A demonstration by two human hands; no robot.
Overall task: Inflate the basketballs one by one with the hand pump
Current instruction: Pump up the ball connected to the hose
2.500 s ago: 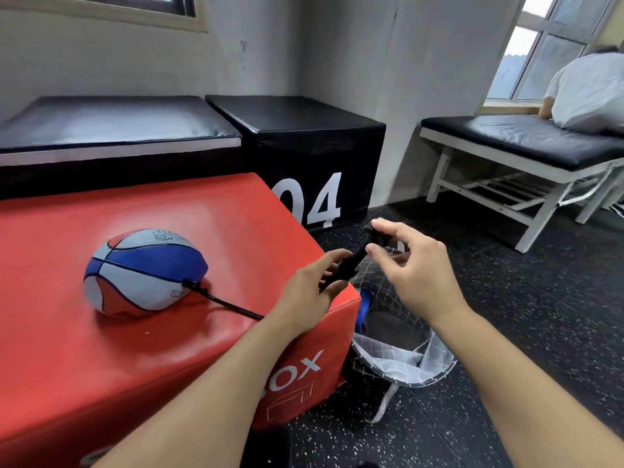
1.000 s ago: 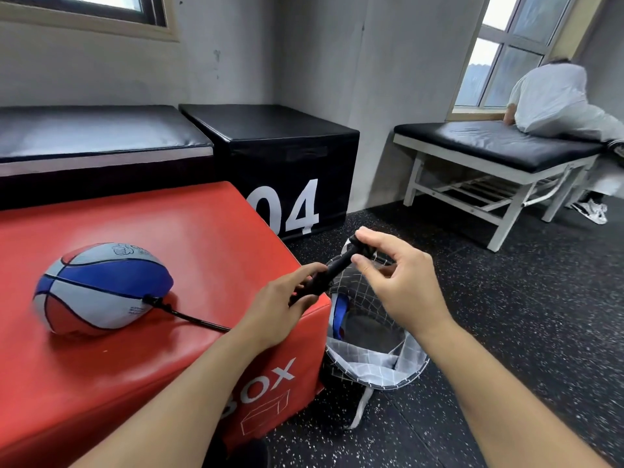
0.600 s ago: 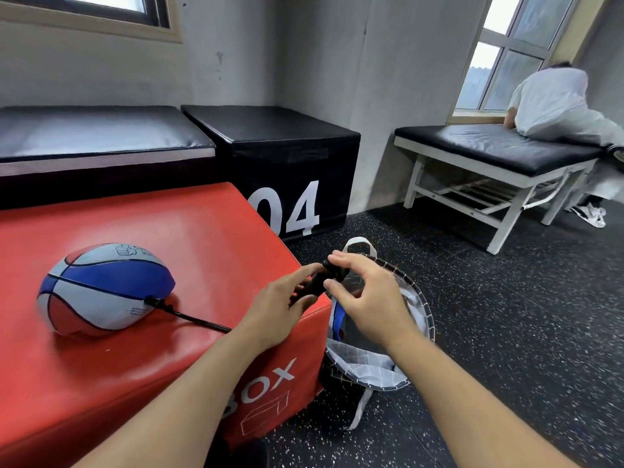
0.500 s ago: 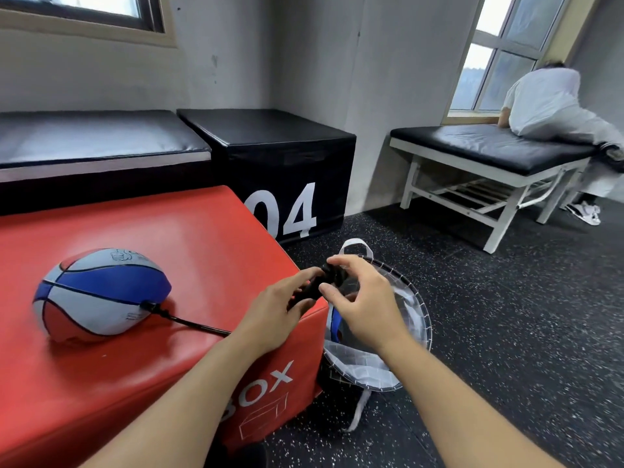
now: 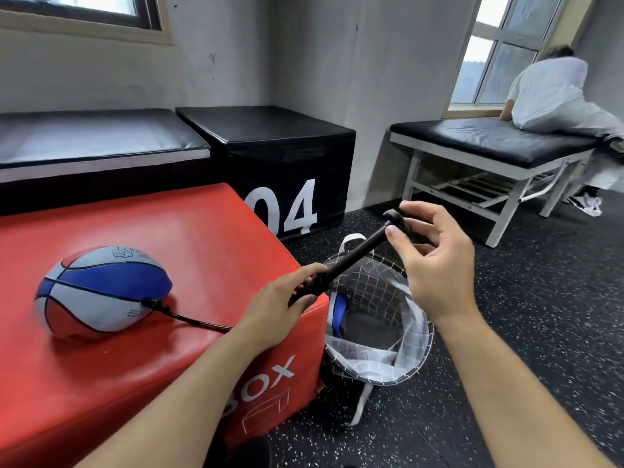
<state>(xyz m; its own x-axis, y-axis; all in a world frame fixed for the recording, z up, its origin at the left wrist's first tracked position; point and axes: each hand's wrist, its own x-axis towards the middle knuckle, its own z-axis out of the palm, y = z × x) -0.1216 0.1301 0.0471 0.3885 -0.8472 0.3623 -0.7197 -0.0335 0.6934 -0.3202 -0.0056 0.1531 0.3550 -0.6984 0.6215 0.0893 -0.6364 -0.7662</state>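
A half-flat blue, red and grey basketball [image 5: 101, 288] lies on the red box [image 5: 162, 366] at the left. A thin black hose [image 5: 189, 320] runs from the ball's valve to the black hand pump [image 5: 351, 256]. My left hand [image 5: 280, 307] grips the pump's barrel at the box's right corner. My right hand [image 5: 435, 261] pinches the pump's handle, with the rod drawn out up and to the right. Another blue ball [image 5: 339, 314] shows inside the mesh bag [image 5: 398, 332] on the floor beside the box.
A black box marked 04 [image 5: 280, 163] and a black padded bench [image 5: 94, 143] stand behind the red box. At the right is a white-framed black bench [image 5: 489, 146] under a window, with a person in white [image 5: 553, 96] leaning on it. Dark speckled floor [image 5: 540, 298] lies between.
My right hand has pulled the pump handle out from the barrel, up and to the right, after having pushed it in. The left hand and the ball have stayed put.
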